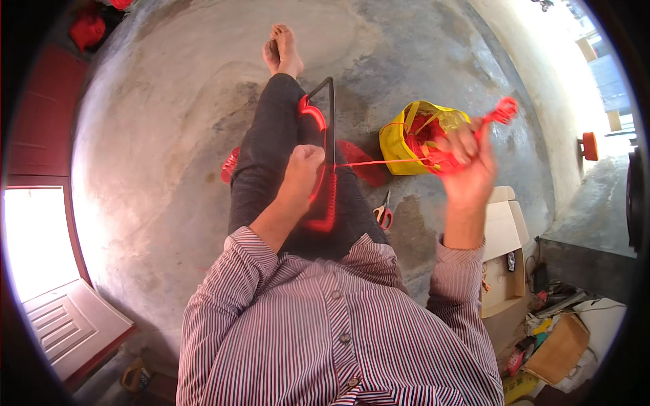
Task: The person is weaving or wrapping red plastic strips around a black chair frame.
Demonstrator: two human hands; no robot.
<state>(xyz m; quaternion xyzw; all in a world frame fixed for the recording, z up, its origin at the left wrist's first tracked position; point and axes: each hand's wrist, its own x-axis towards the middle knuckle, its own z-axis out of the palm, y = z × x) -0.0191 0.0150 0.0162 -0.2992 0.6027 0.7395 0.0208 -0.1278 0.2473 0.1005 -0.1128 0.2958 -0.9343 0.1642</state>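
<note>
A black, thin-barred frame (pixel 332 111) lies across my legs, its bars partly wound with bright red cord (pixel 332 203). My left hand (pixel 302 174) is closed at the frame's left side, against the red-wound part; its fingertips are partly hidden. Out to the right, my raised right hand (pixel 467 162) grips a bundle of red cord (pixel 502 111), slightly blurred, with one end sticking up past the fingers. A taut red strand (pixel 379 162) runs from this bundle to the frame's right bar.
Beyond my right hand, a yellow bag (pixel 393 143) full of red cord stands on the concrete floor. Scissors (pixel 384 215) with red-and-black handles lie beside my thigh. An open cardboard box (pixel 504 298) and clutter (pixel 555 345) are at the right. A door panel (pixel 74 325) is at the left.
</note>
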